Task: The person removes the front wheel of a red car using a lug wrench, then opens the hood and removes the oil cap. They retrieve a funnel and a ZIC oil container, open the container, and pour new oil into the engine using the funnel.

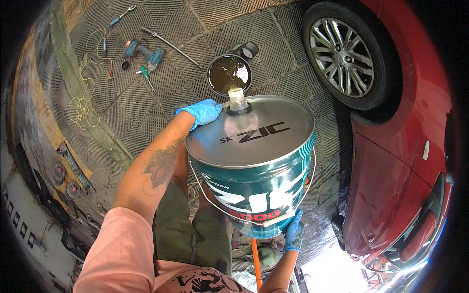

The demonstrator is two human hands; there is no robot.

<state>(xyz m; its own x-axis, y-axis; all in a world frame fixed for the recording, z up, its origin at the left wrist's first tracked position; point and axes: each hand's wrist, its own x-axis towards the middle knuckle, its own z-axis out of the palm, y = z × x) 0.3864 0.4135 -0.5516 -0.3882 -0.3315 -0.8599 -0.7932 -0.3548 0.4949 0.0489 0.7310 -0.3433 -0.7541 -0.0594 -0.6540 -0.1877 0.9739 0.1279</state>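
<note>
A large teal metal oil pail [254, 183] with a bare metal lid is tilted forward in front of me. My left hand [205, 112], in a blue glove, grips the lid's left rim beside the spout. Under the lower end of the pail, my right hand [294, 231], in a soiled blue glove, holds its base; part of that hand is hidden. The pail's translucent spout [237, 99] points at a round black-rimmed container [209, 78] holding brown oily liquid [224, 75]. Whether liquid is running from the spout is hard to tell. The wire handle [200, 191] hangs loose around the pail.
A red car [376, 166] with its wheel [342, 57] stands close on the right. On the grated floor mats at left lie a cordless power tool [146, 52], a long ratchet bar [171, 45], a green screwdriver [146, 78], a blue-handled wrench [122, 16] and a tangled cord [84, 110].
</note>
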